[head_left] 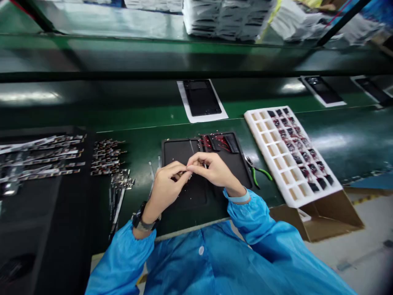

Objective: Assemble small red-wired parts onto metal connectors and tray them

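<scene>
Above a black tray (178, 149), my left hand (167, 184) and my right hand (216, 170) meet fingertip to fingertip. Both are closed in a pinch. Whatever lies between the fingers is too small and too covered to name. Just beyond my right hand, small black parts with red wires (225, 143) lie in rows at the tray's far right. Tiny light specks dot the tray below my hands. To the right of the tray rest pliers with green handles (257, 171).
Right stands a white foam tray (250, 116) partly filled with black, red-wired parts, above an open cardboard box (334, 217). Small circuit strips (107, 157) are piled left, beside a black bin (67, 213). Dark tablet-like panels (201, 98) lie farther back, below a shelf with white stacks (227, 18).
</scene>
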Motion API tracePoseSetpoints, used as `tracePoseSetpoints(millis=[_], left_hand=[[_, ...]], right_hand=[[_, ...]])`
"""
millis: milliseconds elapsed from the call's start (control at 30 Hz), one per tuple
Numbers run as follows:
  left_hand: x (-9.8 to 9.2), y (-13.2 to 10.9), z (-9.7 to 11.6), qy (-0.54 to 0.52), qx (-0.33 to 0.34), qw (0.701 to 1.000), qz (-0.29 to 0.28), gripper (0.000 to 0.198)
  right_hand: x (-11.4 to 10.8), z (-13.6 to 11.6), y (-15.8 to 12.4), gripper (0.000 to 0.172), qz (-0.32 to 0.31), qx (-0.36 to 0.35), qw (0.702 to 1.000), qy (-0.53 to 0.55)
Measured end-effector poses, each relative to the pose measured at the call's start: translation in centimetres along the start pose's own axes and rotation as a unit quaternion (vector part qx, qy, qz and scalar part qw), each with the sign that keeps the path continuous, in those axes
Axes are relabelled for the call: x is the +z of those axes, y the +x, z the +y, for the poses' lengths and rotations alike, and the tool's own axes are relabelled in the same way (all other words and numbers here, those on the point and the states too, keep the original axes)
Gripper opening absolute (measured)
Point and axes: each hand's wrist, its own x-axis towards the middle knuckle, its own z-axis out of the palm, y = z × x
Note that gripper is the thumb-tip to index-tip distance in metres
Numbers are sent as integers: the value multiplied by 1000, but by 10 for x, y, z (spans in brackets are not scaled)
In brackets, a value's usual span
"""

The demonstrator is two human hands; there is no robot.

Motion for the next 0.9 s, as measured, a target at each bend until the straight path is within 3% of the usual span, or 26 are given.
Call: tracePoseSetpoints(millis=[333,467,700,900], left_hand=[[-1,4,-1,-136,-77,986,53,20],[-1,4,-2,-97,-61,992,52,15],[2,1,-8,82,25,993,84,14],[1,0,-6,60,5,994,88,14]], right_hand=[[0,9,4,31,20,32,999,34],[7,7,5,29,36,38,998,29],[21,8,5,23,92,-2,995,-25],[26,15,5,16,127,-61,989,-44]])
